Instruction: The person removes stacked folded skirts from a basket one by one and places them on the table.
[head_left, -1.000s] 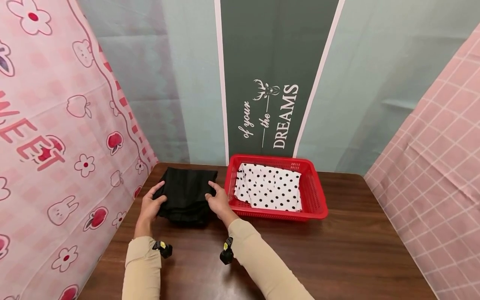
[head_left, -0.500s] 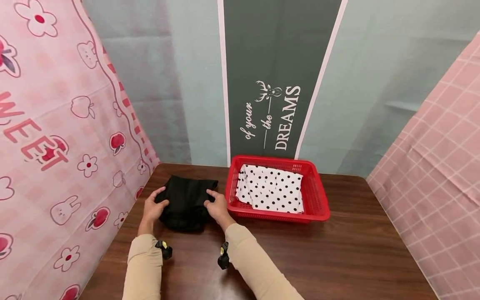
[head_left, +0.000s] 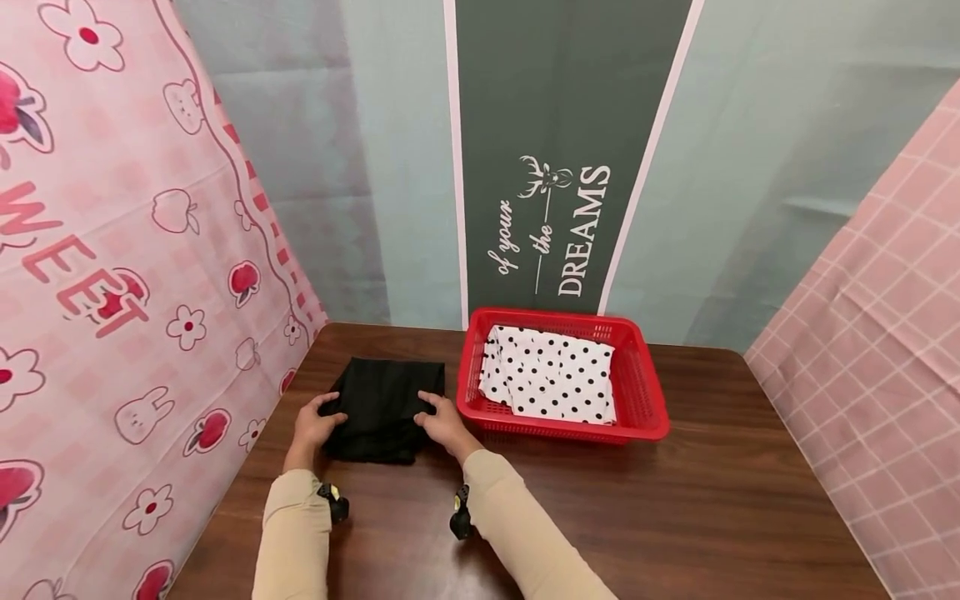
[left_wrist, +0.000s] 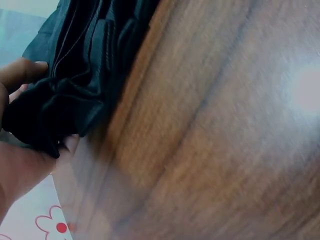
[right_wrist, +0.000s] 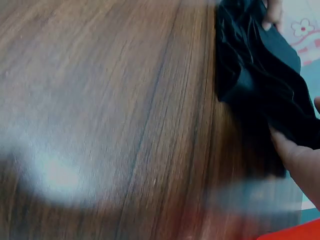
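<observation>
A folded black cloth (head_left: 384,402) lies at the left of the table, its layers bunched along the near edge. My left hand (head_left: 315,423) grips its left side, thumb on top and fingers beneath, as the left wrist view shows on the dark fabric (left_wrist: 75,100). Opposite, my right hand (head_left: 446,425) holds the right side between thumb and fingers. The right wrist view has the cloth's folds (right_wrist: 255,65) near its upper right; part of that hand is cut off there.
Just right of the right hand stands a red plastic basket (head_left: 651,400). In it lies a white cloth with black dots (head_left: 555,375). The brown wooden table (head_left: 637,517) meets a hanging curtain (head_left: 405,167) at the back, with pink sheets on both sides.
The black cloth has come slightly nearer to me and lies lower, its near layers spread flatter. Both hands have moved with it, keeping their hold. The basket stays put.
</observation>
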